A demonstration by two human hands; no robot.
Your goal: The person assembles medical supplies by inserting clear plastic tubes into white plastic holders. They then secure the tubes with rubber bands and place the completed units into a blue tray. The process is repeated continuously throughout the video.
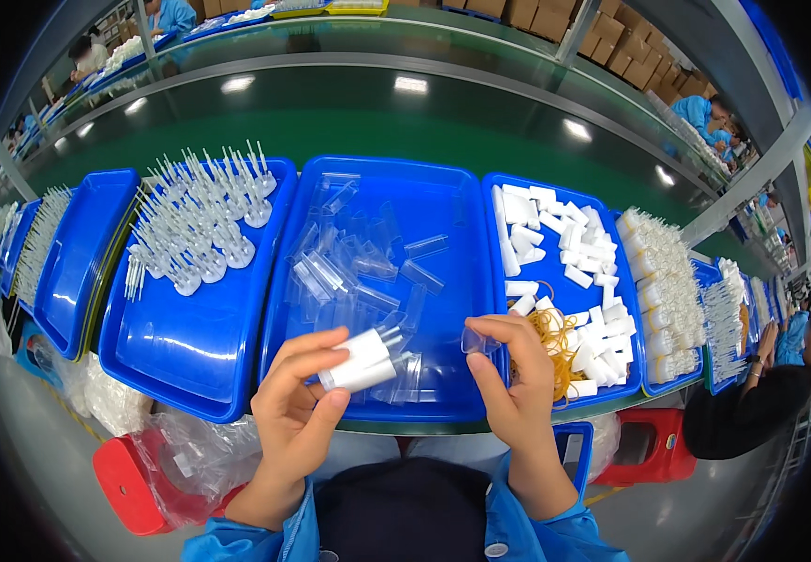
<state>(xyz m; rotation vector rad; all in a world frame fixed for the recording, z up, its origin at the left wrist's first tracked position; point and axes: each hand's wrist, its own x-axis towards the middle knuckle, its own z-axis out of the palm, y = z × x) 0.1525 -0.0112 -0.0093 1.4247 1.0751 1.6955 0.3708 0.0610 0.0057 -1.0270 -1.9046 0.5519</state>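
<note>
My left hand (295,407) grips two white plastic tubes (361,361) side by side, held over the front edge of the middle blue tray (379,183). My right hand (518,375) pinches a small clear plastic cap (477,342) between thumb and fingers, a short way right of the tubes. The middle tray holds several loose clear caps (354,272). To the right, a blue tray (499,187) carries white tubes (569,248) and a heap of yellow rubber bands (555,347). The left blue tray (190,351) holds clear pump parts with thin stems (204,220).
A green conveyor belt (377,122) runs behind the trays. Further blue trays (78,253) lie left and right. Red stools (129,482) and clear bags (110,398) stand on the floor beside my knees. Another person (761,398) sits at the right, others work far off.
</note>
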